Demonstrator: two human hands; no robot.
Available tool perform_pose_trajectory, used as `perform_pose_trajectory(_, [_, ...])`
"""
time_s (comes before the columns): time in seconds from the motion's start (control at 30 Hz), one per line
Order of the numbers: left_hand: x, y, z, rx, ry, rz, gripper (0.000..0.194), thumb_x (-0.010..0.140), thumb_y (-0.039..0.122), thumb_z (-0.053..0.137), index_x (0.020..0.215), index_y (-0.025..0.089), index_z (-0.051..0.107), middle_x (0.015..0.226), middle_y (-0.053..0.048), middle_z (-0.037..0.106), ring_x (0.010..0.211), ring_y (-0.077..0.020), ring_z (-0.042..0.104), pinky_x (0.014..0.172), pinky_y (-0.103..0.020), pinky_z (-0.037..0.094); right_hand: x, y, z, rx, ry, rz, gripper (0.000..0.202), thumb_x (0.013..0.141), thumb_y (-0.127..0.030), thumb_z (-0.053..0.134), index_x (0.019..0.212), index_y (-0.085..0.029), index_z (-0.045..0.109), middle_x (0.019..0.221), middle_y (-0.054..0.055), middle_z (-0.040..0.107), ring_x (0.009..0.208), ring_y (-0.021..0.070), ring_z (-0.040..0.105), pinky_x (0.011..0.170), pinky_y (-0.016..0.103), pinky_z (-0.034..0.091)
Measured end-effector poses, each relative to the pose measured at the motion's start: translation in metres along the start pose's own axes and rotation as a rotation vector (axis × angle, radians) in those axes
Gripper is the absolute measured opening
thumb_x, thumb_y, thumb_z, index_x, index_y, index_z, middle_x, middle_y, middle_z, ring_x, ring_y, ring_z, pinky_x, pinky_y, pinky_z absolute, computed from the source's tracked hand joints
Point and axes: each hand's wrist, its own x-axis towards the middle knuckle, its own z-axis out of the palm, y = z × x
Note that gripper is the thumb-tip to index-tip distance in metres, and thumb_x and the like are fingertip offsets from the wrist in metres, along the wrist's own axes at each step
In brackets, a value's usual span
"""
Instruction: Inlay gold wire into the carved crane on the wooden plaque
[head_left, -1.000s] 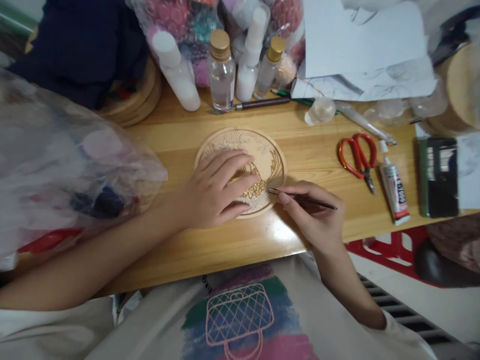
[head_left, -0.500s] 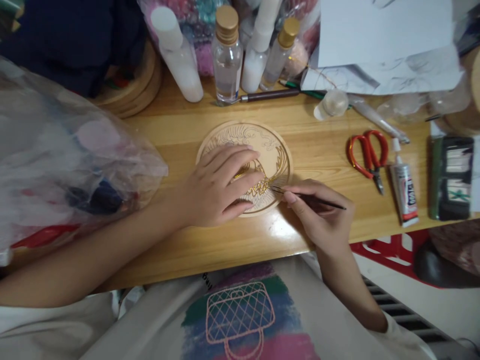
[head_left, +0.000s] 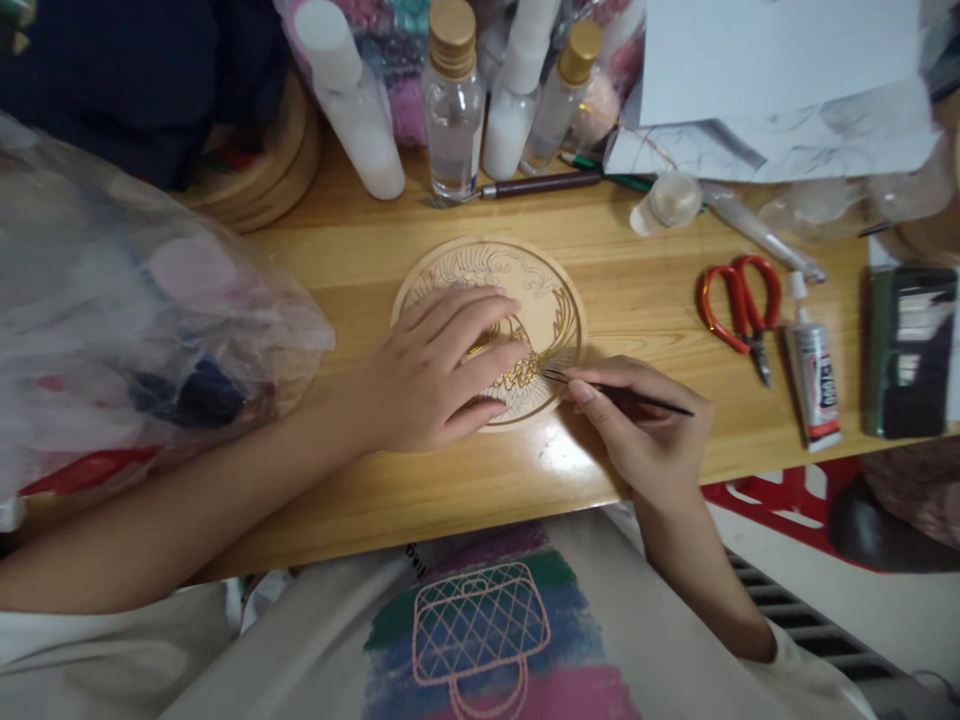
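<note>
A round wooden plaque (head_left: 517, 262) with a raised rim lies on the table, carrying a fine line drawing. Gold wire (head_left: 519, 372) follows part of the drawing, in scale-like loops near the middle and strands at the right. My left hand (head_left: 442, 365) rests over the plaque's left part with fingers spread, hiding what lies beneath. Between the thumb and fingers of my right hand (head_left: 649, 415) are dark tweezers (head_left: 630, 393), pinched at the plaque's right edge. Their tips reach the lines beside the gold loops; whether they grip any wire is too small to tell.
Red-handled pliers (head_left: 742, 305), a glue tube (head_left: 815, 375) and a dark case (head_left: 909, 350) lie to the right. Several bottles (head_left: 456, 110), a brown-handled tool (head_left: 540, 187) and paper sheets (head_left: 780, 70) occupy the back. A plastic bag (head_left: 157, 300) fills the left.
The view has shifted slightly. Both hands and the tweezers stay in nearly the same place over the plaque.
</note>
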Motion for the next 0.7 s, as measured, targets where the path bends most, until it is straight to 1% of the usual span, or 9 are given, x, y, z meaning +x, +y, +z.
perform_pose_trajectory(0.07, [-0.0003, 0.0005, 0.0002, -0.020, 0.001, -0.007, 0.041, 0.093, 0.035, 0.056, 0.125, 0.009, 0.056, 0.134, -0.022, 0.052, 0.132, -0.0354, 0.047, 0.109, -0.057, 0.041, 0.0001, 0.0002, 0.0001, -0.002, -0.004, -0.003, 0.023, 0.081, -0.010, 0.074, 0.093, -0.030, 0.077, 0.087, -0.006, 0.077, 0.078, 0.0080, 0.070, 0.072, 0.019, 0.057])
perform_pose_trajectory(0.13, [-0.0007, 0.0010, 0.0004, -0.041, 0.001, -0.037, 0.040, 0.092, 0.035, 0.055, 0.125, 0.012, 0.057, 0.135, -0.019, 0.052, 0.133, -0.0340, 0.046, 0.112, -0.055, 0.039, 0.0002, 0.0001, 0.0001, -0.009, -0.006, -0.005, 0.023, 0.081, -0.010, 0.074, 0.093, -0.029, 0.077, 0.087, -0.006, 0.077, 0.078, 0.0081, 0.070, 0.072, 0.019, 0.057])
perform_pose_trajectory(0.23, [-0.0007, 0.0009, 0.0005, -0.023, 0.000, -0.053, 0.039, 0.093, 0.037, 0.054, 0.124, 0.015, 0.057, 0.136, -0.015, 0.053, 0.132, -0.0332, 0.048, 0.111, -0.055, 0.041, -0.0002, 0.0000, 0.0002, -0.014, 0.008, -0.004, 0.020, 0.081, -0.012, 0.075, 0.092, -0.028, 0.077, 0.086, -0.004, 0.077, 0.078, 0.0103, 0.071, 0.071, 0.022, 0.058])
perform_pose_trajectory(0.33, [0.0002, 0.0002, -0.0001, 0.024, 0.009, 0.008, 0.042, 0.092, 0.037, 0.056, 0.124, 0.010, 0.057, 0.133, -0.020, 0.054, 0.128, -0.0368, 0.051, 0.103, -0.059, 0.047, -0.0011, -0.0002, 0.0003, 0.004, 0.027, 0.015, 0.019, 0.080, -0.013, 0.075, 0.091, -0.028, 0.077, 0.086, -0.003, 0.077, 0.076, 0.0120, 0.071, 0.070, 0.024, 0.059])
perform_pose_trajectory(0.4, [0.0010, 0.0001, -0.0008, 0.030, 0.017, 0.023, 0.041, 0.091, 0.035, 0.057, 0.122, 0.008, 0.058, 0.130, -0.023, 0.055, 0.125, -0.0386, 0.052, 0.102, -0.059, 0.048, -0.0015, -0.0005, 0.0004, 0.009, 0.028, 0.027, 0.018, 0.080, -0.014, 0.075, 0.091, -0.028, 0.077, 0.086, -0.002, 0.077, 0.074, 0.0127, 0.071, 0.070, 0.026, 0.059])
perform_pose_trajectory(0.57, [0.0020, 0.0012, -0.0021, 0.021, 0.009, -0.006, 0.039, 0.093, 0.035, 0.054, 0.122, 0.009, 0.059, 0.131, -0.023, 0.056, 0.126, -0.0384, 0.052, 0.103, -0.058, 0.047, -0.0012, -0.0016, 0.0006, -0.028, 0.022, 0.030, 0.012, 0.081, -0.018, 0.075, 0.090, -0.026, 0.077, 0.085, 0.000, 0.077, 0.076, 0.0155, 0.072, 0.072, 0.030, 0.061])
perform_pose_trajectory(0.7, [0.0013, 0.0011, -0.0015, -0.006, 0.018, 0.008, 0.041, 0.091, 0.033, 0.057, 0.122, 0.007, 0.060, 0.130, -0.025, 0.056, 0.126, -0.0407, 0.052, 0.102, -0.059, 0.046, -0.0004, -0.0011, 0.0005, -0.035, 0.014, 0.003, 0.014, 0.081, -0.017, 0.075, 0.091, -0.027, 0.077, 0.086, 0.000, 0.077, 0.078, 0.0149, 0.071, 0.073, 0.029, 0.061])
